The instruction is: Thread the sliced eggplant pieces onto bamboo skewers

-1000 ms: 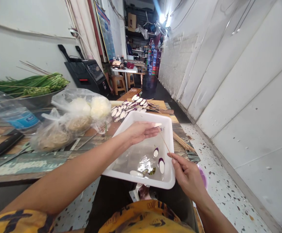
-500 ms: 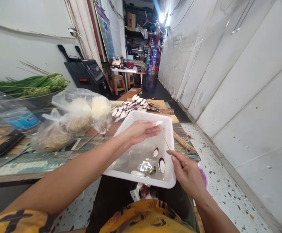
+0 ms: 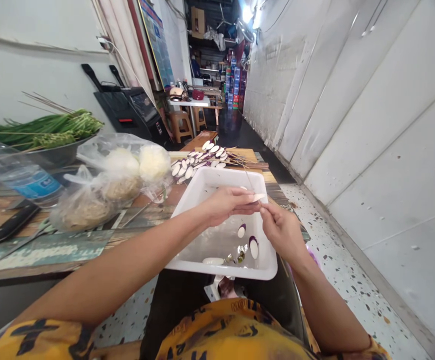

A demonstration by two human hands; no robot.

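My left hand [image 3: 227, 204] reaches over a white plastic basin [image 3: 217, 175] of water, its fingers closed on a pale oval eggplant slice [image 3: 259, 197]. My right hand [image 3: 283, 231] meets it at the basin's right side, pinching a thin bamboo skewer [image 3: 249, 178]. The skewer runs past the slice and sticks out on its far side. In the water float several purple-rimmed eggplant slices [image 3: 254, 248]. Beyond the basin lies a pile of skewered eggplant slices [image 3: 200, 159].
On the wooden table [image 3: 90, 255] to the left are bagged vegetables [image 3: 122, 170], a black-handled knife [image 3: 13, 225], a water bottle [image 3: 33, 182] and a bowl of greens [image 3: 60, 150]. A white wall [image 3: 352, 110] stands to the right.
My right hand has moved up the skewer, close to my left fingers. The skewer now extends past the far side of the slice. My left hand has shifted slightly right.
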